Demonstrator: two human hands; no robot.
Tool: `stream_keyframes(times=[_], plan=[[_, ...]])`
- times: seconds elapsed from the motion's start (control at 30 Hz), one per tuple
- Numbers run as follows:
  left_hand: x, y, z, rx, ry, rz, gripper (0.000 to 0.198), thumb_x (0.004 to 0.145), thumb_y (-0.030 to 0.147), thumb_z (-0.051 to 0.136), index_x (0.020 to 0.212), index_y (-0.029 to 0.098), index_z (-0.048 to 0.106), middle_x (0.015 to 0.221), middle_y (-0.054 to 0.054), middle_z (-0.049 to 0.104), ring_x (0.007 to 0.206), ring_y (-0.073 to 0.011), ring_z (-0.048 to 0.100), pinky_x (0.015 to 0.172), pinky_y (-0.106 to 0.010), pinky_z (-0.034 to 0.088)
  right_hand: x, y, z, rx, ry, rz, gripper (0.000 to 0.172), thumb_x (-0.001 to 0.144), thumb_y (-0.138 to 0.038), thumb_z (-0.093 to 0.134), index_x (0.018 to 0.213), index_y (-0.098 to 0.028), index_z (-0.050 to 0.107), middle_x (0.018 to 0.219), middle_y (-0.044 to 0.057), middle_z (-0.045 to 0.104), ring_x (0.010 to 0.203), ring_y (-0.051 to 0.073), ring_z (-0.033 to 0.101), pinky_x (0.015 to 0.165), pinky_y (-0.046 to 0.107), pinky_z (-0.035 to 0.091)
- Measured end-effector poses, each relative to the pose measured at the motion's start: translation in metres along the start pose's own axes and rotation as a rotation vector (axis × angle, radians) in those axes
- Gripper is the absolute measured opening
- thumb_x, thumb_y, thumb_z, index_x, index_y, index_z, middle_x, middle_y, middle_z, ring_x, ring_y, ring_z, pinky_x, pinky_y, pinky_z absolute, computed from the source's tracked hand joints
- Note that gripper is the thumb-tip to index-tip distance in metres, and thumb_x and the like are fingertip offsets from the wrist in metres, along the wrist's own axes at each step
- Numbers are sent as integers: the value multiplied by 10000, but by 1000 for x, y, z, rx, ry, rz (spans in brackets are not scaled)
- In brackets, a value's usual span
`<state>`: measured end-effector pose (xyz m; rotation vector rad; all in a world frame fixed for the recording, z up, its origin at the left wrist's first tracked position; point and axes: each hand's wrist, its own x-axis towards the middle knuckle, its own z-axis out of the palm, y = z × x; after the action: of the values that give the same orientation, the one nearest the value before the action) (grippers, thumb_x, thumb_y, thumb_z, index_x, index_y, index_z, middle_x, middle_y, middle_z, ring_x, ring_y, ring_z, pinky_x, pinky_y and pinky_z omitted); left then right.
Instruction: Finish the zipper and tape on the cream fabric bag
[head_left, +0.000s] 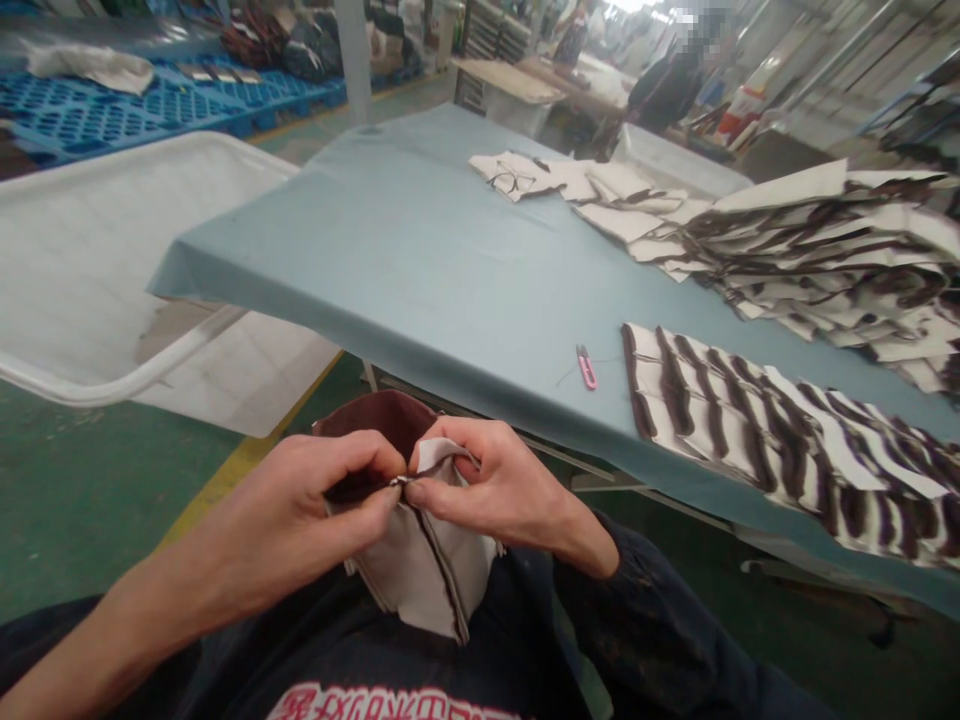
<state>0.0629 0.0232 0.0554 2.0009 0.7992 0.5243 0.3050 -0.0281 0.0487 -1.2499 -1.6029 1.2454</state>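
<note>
Apron (390, 700), one, dark, worn by me, red-and-white lettering across the front.

Piece of cloth (409, 575), one, cream outside with a dark brown strip running down it and brown showing at its upper opening; in front of my body, just short of the table edge, its lower part over my apron.

My left hand (307, 500): thumb and fingers pinched on the upper edge of the cloth.

My right hand (495, 490): pinched on the same edge, fingertips just beside those of my left; a pale flap stands up at its fingers.

Table (390, 260), blue-grey cover.

Thread snips (587, 370), one pair, pink-handled, lying near the table's front edge.

Row of cream-and-brown pieces (720, 410), overlapping, right of the snips.

White bin (67, 260), left of the table.

Heap of similar pieces (840, 240), farther back at right.

Eyeglasses (514, 180), on pale pieces toward the table's far end.

Blue pallets (180, 110), beyond the bin.
</note>
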Motion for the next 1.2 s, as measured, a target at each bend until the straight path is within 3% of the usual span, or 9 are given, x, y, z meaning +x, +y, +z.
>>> stream_keyframes(times=[0.2, 0.3, 0.43, 0.57, 0.83, 0.97, 1.1, 1.2], plan=[[8, 1, -1, -74, -55, -149, 212, 927, 343, 651, 799, 229, 775, 679, 32, 691, 594, -150, 588, 522, -217, 434, -1, -1, -3, -240, 64, -293, 48, 1005, -224, 764, 968, -212, 793, 865, 2, 807, 731, 141, 691, 704, 260, 500], [9, 7, -2, -103, -71, -194, 226, 908, 370, 646, 797, 224, 780, 673, 21, 703, 582, -160, 609, 506, -221, 444, -2, 4, -1, -329, 87, -402, 89, 1017, -193, 735, 1008, -220, 820, 857, 5, 831, 703, 137, 710, 680, 250, 492], [8, 13, 4, 12, 19, -116, 254, 923, 336, 598, 762, 236, 766, 655, 10, 735, 587, -177, 644, 544, -262, 459, -2, 9, 4, -321, 128, -364, 86, 1001, -205, 728, 961, -219, 803, 783, -18, 795, 617, 115, 641, 617, 232, 459], [5, 6, 17, 129, 131, -38, 242, 958, 289, 562, 781, 248, 722, 668, 31, 730, 601, -167, 640, 598, -300, 420, -3, 12, 8, -434, 189, -310, 100, 1034, -221, 697, 990, -213, 787, 783, -5, 796, 602, 122, 626, 606, 246, 452], [5, 9, 27, 140, 88, -161, 208, 885, 349, 517, 724, 264, 618, 622, 30, 638, 572, -174, 577, 553, -303, 348, -9, 30, 21, -760, 313, -545, 221, 1099, -177, 569, 978, -209, 751, 805, 47, 825, 617, 167, 723, 578, 306, 424], [4, 10, 29, 60, 40, -172, 207, 874, 364, 510, 699, 264, 557, 572, 60, 537, 527, -142, 495, 522, -284, 308, -15, 27, 26, -634, 252, -387, 161, 1073, -204, 592, 979, -226, 722, 771, 13, 776, 598, 151, 654, 587, 285, 415], [-5, -4, 29, -65, -28, -93, 209, 904, 333, 574, 715, 251, 542, 611, 83, 471, 554, -115, 392, 512, -256, 286, -18, 10, 28, -263, 161, -82, 108, 995, -250, 626, 888, -245, 620, 689, -55, 596, 570, 119, 480, 559, 258, 353], [-12, -15, 29, -133, -45, -61, 231, 943, 312, 612, 734, 244, 540, 639, 94, 413, 567, -107, 333, 513, -248, 260, -15, 0, 27, 38, 18, 160, 213, 988, -291, 672, 822, -250, 544, 689, -70, 485, 616, 116, 404, 534, 236, 328]])
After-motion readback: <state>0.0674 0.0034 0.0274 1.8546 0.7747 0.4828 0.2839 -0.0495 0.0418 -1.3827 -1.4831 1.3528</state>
